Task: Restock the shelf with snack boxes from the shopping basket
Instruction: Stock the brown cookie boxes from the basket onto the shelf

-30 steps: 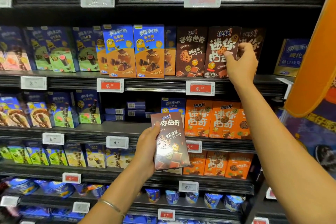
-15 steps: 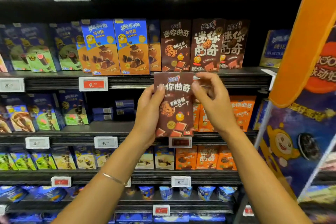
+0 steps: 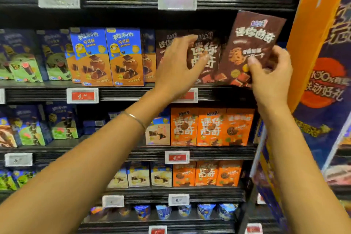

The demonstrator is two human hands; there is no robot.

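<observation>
My right hand (image 3: 269,76) grips the lower right part of a brown snack box (image 3: 252,43), held tilted at the right end of the upper shelf (image 3: 133,91), in front of the row. My left hand (image 3: 178,66) reaches to the brown boxes (image 3: 207,57) standing on that shelf, its fingers spread and touching their fronts. The shopping basket is out of view.
Blue and orange boxes (image 3: 108,57) fill the same shelf to the left. Orange boxes (image 3: 210,127) stand on the shelf below. An orange and blue display banner (image 3: 315,43) hangs close on the right. Price tags (image 3: 82,96) line the shelf edges.
The brown box went up and right, from both hands in front of the lower shelf to my right hand alone at the upper shelf. My left hand let go and moved to the shelved boxes.
</observation>
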